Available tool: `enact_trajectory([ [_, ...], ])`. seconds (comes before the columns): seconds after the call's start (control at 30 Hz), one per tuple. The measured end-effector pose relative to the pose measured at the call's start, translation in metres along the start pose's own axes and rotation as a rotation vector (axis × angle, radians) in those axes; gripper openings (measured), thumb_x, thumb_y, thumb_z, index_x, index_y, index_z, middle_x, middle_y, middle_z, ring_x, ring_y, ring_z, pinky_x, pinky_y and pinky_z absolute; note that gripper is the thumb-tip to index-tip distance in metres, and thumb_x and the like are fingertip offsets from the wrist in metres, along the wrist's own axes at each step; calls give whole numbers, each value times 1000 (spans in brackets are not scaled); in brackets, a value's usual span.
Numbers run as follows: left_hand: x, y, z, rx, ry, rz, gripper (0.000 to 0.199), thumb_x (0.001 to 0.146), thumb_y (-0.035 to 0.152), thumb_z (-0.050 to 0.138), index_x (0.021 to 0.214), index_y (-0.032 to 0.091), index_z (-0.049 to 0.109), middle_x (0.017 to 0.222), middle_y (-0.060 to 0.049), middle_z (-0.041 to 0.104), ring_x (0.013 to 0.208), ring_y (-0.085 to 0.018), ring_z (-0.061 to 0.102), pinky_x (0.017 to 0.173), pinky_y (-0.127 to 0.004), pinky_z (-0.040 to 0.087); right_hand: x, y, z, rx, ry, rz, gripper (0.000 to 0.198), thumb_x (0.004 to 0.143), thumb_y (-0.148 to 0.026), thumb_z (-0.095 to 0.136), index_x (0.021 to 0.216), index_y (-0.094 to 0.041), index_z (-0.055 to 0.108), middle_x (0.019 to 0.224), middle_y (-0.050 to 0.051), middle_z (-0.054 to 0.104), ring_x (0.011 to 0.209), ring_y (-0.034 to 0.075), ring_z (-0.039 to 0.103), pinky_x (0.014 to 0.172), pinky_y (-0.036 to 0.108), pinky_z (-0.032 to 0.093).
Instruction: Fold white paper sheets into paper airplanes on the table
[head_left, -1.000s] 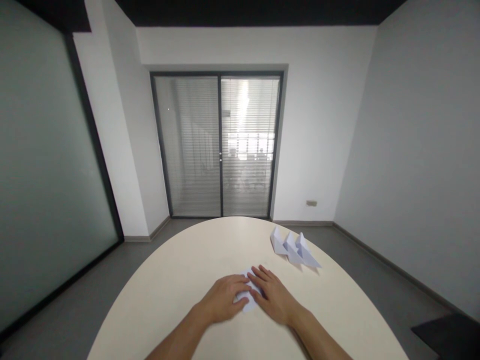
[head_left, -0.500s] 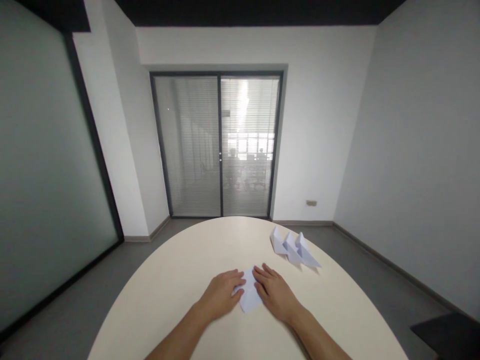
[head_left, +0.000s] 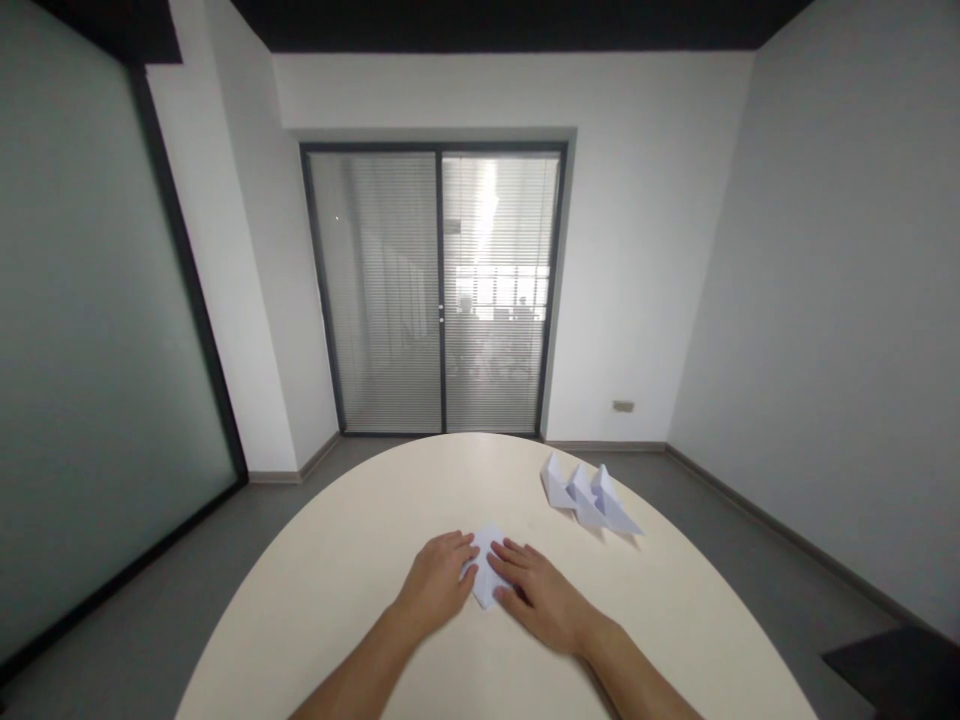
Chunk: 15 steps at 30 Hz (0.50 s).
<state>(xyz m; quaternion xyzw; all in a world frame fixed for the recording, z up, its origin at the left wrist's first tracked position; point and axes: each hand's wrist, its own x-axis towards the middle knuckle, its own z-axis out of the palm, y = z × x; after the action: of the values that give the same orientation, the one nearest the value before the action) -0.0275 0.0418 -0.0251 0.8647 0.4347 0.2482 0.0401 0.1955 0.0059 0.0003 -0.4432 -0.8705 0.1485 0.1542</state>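
Observation:
A small folded piece of white paper lies on the table in front of me, its lower end coming to a point. My left hand rests at the paper's left edge, thumb and fingers apart. From the right, my right hand reaches over the sheet, its fingers stretched out flat on it. Both hands are open and partly cover the paper, so its side edges are hidden.
Three folded white paper boats stand in a row near the far right edge of the round cream table. Beyond are a glass door with blinds and white walls. Something dark is at the lower right.
The paper has shifted slightly left and away from me. My right hand has moved left across it, its fingers now covering more of the right half. The left hand moved slightly left.

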Motion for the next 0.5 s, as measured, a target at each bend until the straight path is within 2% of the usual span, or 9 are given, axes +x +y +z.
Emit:
enact_trajectory([
  [0.13,0,2,-3,-53,5,61,35,96,24,46,128,23,62,135,-7,61,127,-23,54,111,-44,40,-1,2,1,-5,-49,84,68,93,-60,42,152,-27,33,159,9,26,148,31,20,120,54,17],
  [0.23,-2,6,-8,-115,-52,134,36,98,27,44,130,25,60,143,-6,54,134,-22,47,114,-43,37,-1,4,2,-12,-44,124,73,90,-64,44,152,-27,31,160,9,25,149,31,18,120,54,15],
  [0.37,-5,11,-13,-134,-133,153,39,89,29,58,128,25,62,143,-7,53,136,-28,44,114,-49,35,-1,6,3,-14,-23,166,69,90,-62,45,150,-29,36,159,9,29,148,31,20,119,54,15],
  [0.5,-6,13,-19,-150,-121,187,44,83,31,65,127,25,63,140,-8,57,130,-27,50,112,-47,36,-1,5,2,-20,4,180,67,90,-62,46,148,-29,41,158,8,33,147,32,23,119,54,16],
])
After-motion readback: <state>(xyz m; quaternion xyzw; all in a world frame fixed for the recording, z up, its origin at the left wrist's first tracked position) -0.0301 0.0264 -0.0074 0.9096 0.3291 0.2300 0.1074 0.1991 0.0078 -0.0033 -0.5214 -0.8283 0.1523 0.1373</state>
